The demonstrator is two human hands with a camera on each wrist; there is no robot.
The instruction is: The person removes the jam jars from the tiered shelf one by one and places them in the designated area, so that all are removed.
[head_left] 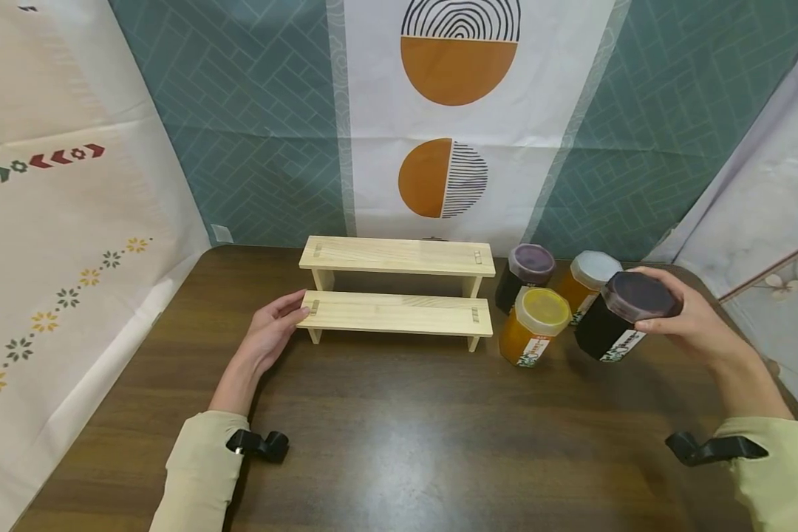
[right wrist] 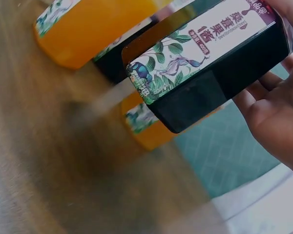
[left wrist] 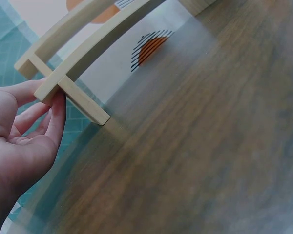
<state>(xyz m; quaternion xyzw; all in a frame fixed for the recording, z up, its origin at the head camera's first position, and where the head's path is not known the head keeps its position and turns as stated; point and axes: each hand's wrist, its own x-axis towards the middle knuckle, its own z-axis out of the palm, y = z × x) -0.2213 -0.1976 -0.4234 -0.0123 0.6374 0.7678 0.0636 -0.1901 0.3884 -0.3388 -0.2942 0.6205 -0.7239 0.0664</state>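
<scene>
Left hand: the left hand rested on the dark brown wooden table at the left end of the pale two-step wooden rack. Fingers near straight, tips touching the end of the lower step; no wrap round it. Left wrist view: fingertips against the end grain, thumb under/behind.

Right hand: the right hand gripped the dark hexagonal jar w/ dark purple lid from the lid end, fingers curled round lid & upper body. Jar tilted and lifted off the table, to the right of the rack, just beside the other jars. Right wrist view: jar's floral label w/ printed characters showed, its base clear of the wood.

Other jars: 3 stood on the table, right of the rack, close together: orange jar w/ yellow lid in front, dark jar w/ purple lid behind it, orange jar w/ white lid at the back right.

Rack: both steps bare, nothing set on them.

Progress: early, by my read. 1 jar was in hand but not yet over the rack; 3 untouched. If the jars belong on the steps, all 4 placements were left.

Backdrop: teal patterned cloth w/ white panel & orange half-circles behind the table.
</scene>
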